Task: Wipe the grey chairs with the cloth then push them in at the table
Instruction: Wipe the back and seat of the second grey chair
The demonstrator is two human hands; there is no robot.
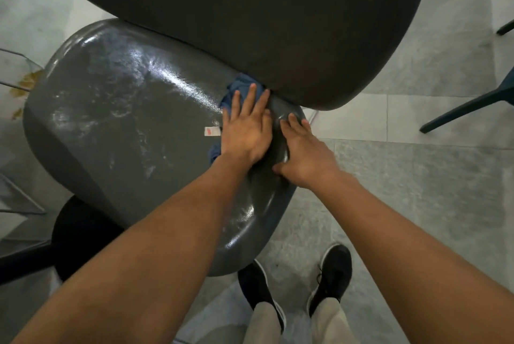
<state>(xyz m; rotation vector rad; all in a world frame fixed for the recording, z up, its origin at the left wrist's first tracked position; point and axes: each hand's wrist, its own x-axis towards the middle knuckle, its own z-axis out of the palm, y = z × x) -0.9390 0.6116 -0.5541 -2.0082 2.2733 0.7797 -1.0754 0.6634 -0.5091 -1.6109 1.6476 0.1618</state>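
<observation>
A grey chair fills the view: its glossy seat (125,126) shows wet streaks, and its matte backrest (250,18) rises at the top. My left hand (246,126) lies flat with straight fingers on a blue cloth (242,87), pressing it onto the seat at the crease under the backrest. The cloth's white tag (212,131) sticks out to the left of that hand. My right hand (303,154) rests on the seat's right edge, fingers spread over the rim, thumb on the seat surface.
Pale tiled floor (417,176) surrounds the chair. Dark teal legs of another chair (467,107) stand at the right. A black round base (80,235) sits at lower left. My two black shoes (331,274) stand just behind the seat.
</observation>
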